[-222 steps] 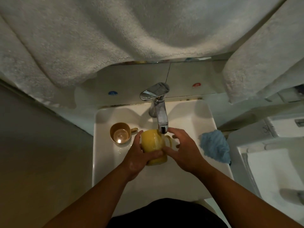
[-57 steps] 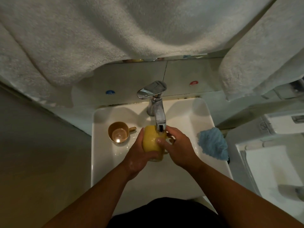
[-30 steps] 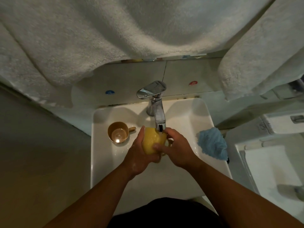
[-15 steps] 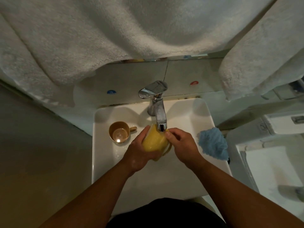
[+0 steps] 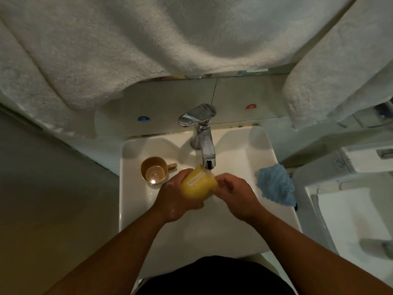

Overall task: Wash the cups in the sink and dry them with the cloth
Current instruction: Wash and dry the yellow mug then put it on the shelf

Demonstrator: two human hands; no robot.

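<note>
- White towels (image 5: 148,50) hang across the top of the view, above a white sink (image 5: 136,209) with a chrome tap (image 5: 204,141) at its back edge.
- Directly under the tap's spout, the yellow cup (image 5: 198,185) is held tilted on its side, and a thin stream of water lands on its upper wall.
- On the side of the tap where the brown cup stands, the left hand (image 5: 177,201) grips the yellow cup, fingers curled round its body from below.
- On the tap's other side, the right hand (image 5: 236,193) meets the cup's end with fingers bent; whether they pinch the rim or handle is hidden, so I cannot tell.
- Beside the tap, the brown cup (image 5: 154,170) stands upright in the basin, apparently not yet washed.
- Farther from the tap, the blue cloth (image 5: 275,186) lies on the sink's edge.
- Risk, as I judge it: the cup is wet and slick, so a loosened grip could drop it onto the hard basin or against the brown cup; water deflecting off the tilted wall could also splash and wet the cloth before drying.
</note>
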